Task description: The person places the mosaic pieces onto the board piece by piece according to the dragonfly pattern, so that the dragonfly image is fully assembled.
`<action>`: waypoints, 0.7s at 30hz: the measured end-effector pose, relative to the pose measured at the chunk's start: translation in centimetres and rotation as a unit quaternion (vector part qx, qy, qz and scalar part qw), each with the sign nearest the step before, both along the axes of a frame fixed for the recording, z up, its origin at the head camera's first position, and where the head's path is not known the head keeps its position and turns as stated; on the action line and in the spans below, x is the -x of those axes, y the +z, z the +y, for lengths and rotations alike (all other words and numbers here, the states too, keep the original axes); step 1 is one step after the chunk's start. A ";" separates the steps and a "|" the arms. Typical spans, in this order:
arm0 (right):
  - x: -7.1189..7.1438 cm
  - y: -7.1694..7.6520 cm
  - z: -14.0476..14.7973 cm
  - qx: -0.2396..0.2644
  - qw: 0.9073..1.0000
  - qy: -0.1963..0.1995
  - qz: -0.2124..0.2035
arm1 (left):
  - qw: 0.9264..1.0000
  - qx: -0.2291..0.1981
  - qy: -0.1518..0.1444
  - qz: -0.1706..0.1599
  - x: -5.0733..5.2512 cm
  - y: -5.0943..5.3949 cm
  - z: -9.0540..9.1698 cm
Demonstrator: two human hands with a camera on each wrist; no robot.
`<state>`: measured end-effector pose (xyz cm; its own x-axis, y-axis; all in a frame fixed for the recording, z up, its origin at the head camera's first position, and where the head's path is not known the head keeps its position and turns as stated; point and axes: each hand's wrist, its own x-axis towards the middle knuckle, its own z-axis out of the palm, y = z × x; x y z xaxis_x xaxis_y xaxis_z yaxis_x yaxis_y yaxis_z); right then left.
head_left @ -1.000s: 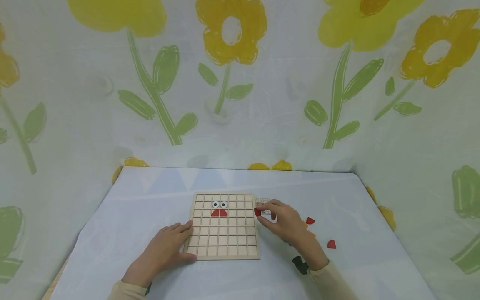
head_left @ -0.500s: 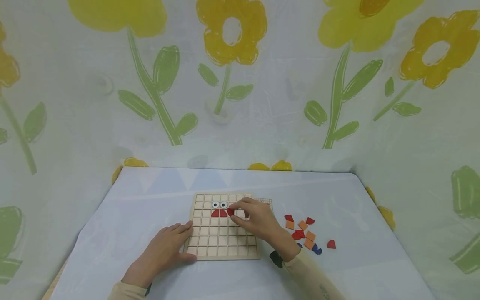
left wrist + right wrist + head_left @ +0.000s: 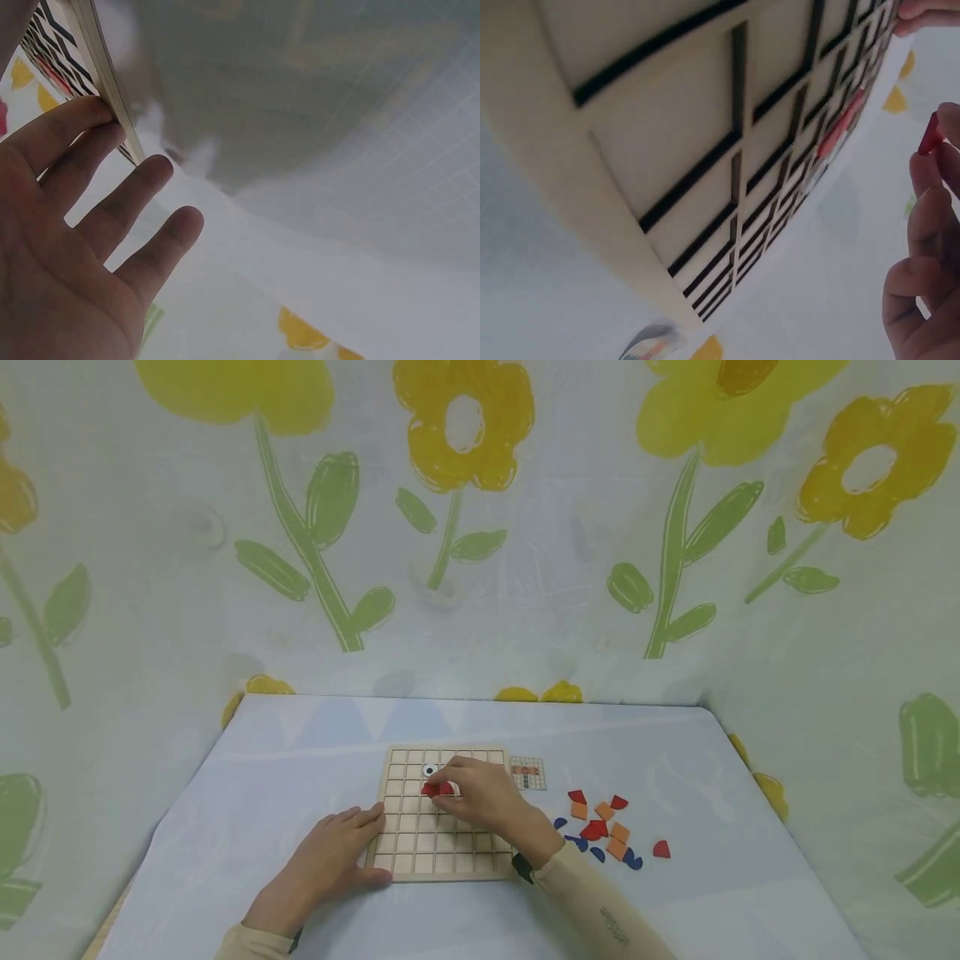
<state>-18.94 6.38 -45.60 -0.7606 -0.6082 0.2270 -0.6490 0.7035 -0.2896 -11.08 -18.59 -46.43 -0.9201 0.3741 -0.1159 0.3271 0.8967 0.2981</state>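
Note:
A wooden grid board (image 3: 405,843) lies on the table. My left hand (image 3: 333,847) rests against its left edge, fingers extended; in the left wrist view some fingertips (image 3: 94,111) touch the board's side. Over the board's upper middle, my right hand (image 3: 487,793) pinches a small red piece (image 3: 931,133) between thumb and fingertips, apart from the grid in the right wrist view. Red quarter-round pieces (image 3: 842,126) lie in the grid, partly hidden by the hand in the head view. Above them one eye piece (image 3: 430,770) shows; the hand covers the other.
A small pattern card (image 3: 528,773) lies beside the board's upper right. Farther right are scattered orange squares (image 3: 619,832), red pieces (image 3: 661,849) and blue rounded pieces (image 3: 597,854). A flower-print curtain (image 3: 465,568) stands behind the table.
My right hand has carried the red piece leftward from beside the card to over the red pieces on the board, uncovering the card and loose pieces. The left hand has stayed in place.

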 end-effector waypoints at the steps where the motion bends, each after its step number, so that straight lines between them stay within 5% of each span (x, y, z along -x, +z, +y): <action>1: 0.1 -0.2 -0.2 -0.012 1.000 0.004 -0.002 | 1.000 -0.001 0.000 0.000 0.0 0.0 0.0; 10: 0.5 -1.1 -1.4 -0.074 0.997 0.025 -0.005 | 1.000 -0.007 -0.008 0.008 0.0 -0.1 0.0; 21: 0.6 -1.1 -1.8 -0.073 0.997 0.037 0.005 | 1.000 -0.010 -0.009 0.016 -0.2 -0.3 -0.1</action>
